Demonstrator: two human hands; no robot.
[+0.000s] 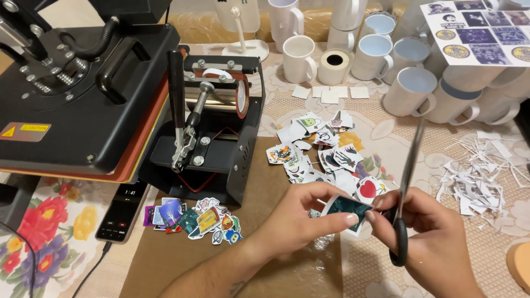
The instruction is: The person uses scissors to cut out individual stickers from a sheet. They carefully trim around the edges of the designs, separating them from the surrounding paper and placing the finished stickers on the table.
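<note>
**A:** What are the hands doing, and where do they sit against the mug press (215,121)?

**B:** Both hands work in front of the mug press and to its right, above the table's near edge. The left hand (301,221) pinches a small dark teal cut-out (346,208) between thumb and fingertips. The right hand (428,232) is closed through the handles of the scissors (406,187) and touches the same cut-out at its right edge.

**A:** Which way do the scissors point?

**B:** Their long axis runs nearly upright in the view, tips away from the person and tilted slightly right, toward the white mugs (411,88) behind. Whether the blades are parted cannot be told; they blur into one line.

**A:** How much open room is around them?

**B:** Little. A heap of cut stickers (323,154) lies just beyond the hands, right of the mug press. Another small pile (193,218) lies at its front foot, beside a phone (122,209). White paper trimmings (480,176) lie farther right. A bare brown mat (182,265) spreads under the left forearm.
</note>
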